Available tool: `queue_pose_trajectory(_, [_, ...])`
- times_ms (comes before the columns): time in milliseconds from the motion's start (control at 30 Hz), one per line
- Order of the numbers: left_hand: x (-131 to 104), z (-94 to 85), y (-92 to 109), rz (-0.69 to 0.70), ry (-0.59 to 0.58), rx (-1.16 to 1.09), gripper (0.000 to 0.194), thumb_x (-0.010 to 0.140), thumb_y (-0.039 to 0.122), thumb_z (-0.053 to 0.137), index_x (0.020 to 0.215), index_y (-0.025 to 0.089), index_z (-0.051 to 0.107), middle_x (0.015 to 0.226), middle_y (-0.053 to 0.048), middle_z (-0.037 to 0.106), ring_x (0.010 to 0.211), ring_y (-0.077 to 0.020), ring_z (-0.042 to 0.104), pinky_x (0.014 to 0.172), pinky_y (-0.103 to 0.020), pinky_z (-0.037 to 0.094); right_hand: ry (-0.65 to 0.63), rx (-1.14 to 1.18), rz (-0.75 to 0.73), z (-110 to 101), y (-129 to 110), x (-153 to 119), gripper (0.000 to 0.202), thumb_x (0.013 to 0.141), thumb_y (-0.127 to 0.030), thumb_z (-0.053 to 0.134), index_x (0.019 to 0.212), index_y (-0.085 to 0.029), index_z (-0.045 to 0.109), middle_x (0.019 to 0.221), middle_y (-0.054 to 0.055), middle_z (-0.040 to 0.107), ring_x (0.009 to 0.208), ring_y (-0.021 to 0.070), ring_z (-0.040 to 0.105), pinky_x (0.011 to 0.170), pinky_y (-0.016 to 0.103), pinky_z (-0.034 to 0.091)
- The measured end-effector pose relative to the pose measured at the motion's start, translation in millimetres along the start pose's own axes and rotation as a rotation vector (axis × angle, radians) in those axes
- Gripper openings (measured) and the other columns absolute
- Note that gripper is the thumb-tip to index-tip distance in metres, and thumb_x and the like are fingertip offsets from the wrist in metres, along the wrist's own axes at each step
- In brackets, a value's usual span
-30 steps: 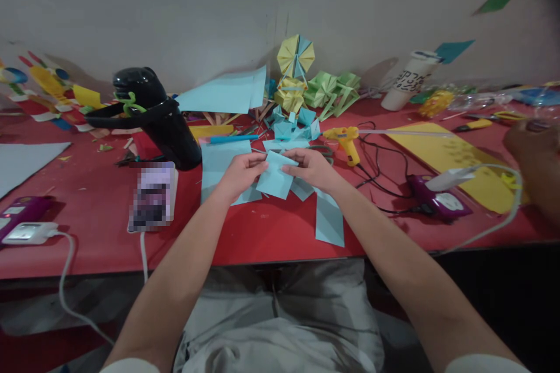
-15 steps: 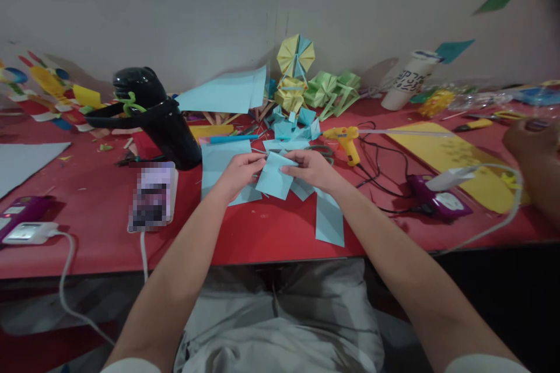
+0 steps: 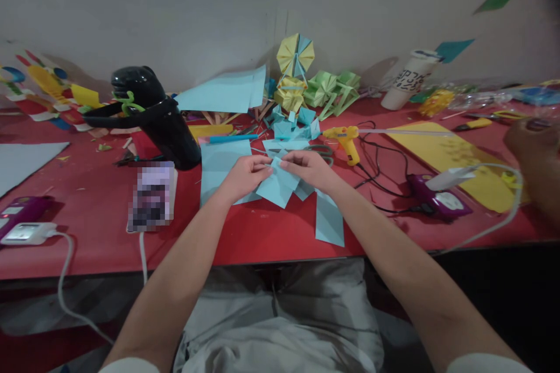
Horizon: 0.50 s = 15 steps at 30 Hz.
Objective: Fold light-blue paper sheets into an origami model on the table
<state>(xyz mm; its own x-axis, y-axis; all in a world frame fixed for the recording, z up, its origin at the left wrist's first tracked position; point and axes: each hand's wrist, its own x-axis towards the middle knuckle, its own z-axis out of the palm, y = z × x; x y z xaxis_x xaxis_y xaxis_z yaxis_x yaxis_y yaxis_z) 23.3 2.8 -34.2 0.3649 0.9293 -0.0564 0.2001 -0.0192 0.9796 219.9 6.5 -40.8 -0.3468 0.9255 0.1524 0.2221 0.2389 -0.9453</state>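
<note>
Between my two hands is a small light-blue sheet of paper (image 3: pixel 280 187), tilted with one corner pointing toward me. My left hand (image 3: pixel 248 176) pinches its upper left edge between thumb and fingers. On the other side, my right hand (image 3: pixel 308 167) pinches the upper right part, fingers curled behind it. Other blue paper sheets (image 3: pixel 330 221) lie beneath and around my hands, one reaching toward the table's front edge. Just behind my right hand, scissors (image 3: pixel 324 151) are partly hidden. Folded blue paper pieces (image 3: pixel 293 127) sit beyond the hands.
A yellow glue gun (image 3: pixel 347 143) with a black cord lies right of my hands. A black tumbler (image 3: pixel 168 131) and a phone (image 3: pixel 153 195) are at left. Purple power strips (image 3: pixel 441 198) lie at both sides. At far right is another person's hand (image 3: pixel 531 151). Paper models (image 3: pixel 296 58) stand behind.
The held paper has turned so that a corner now points toward me. My left fingers have shifted slightly right, closer to my right hand.
</note>
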Motion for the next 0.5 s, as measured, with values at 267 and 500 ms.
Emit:
queue_pose_trajectory(267, [-3.9,10.2,5.1,0.118,-0.032,0.134,0.054,0.082,0.020,0.058,0.133,0.012,0.044,0.060,0.003,0.057,0.051,-0.0087,0.039,0.052,-0.023,0.033,0.026,-0.053,-0.031,1.7,-0.2,0.5,0.036,0.082,-0.051,0.059,0.071,-0.016,0.057,0.062,-0.004,0.042,0.057,0.0086,0.033,0.052,0.025,0.027])
queue_pose_trajectory(500, [-0.6,11.5,0.2,0.089,-0.044,0.112,0.027,0.082,0.023,0.058,0.108,0.014,0.058,0.058,0.003,0.053,0.048,-0.0078,0.038,0.048,-0.023,0.029,0.033,-0.052,-0.047,2.9,-0.3,1.3,0.038,0.085,-0.053,0.055,0.071,-0.017,0.053,0.062,-0.004,0.038,0.057,0.0090,0.033,0.052,0.024,0.027])
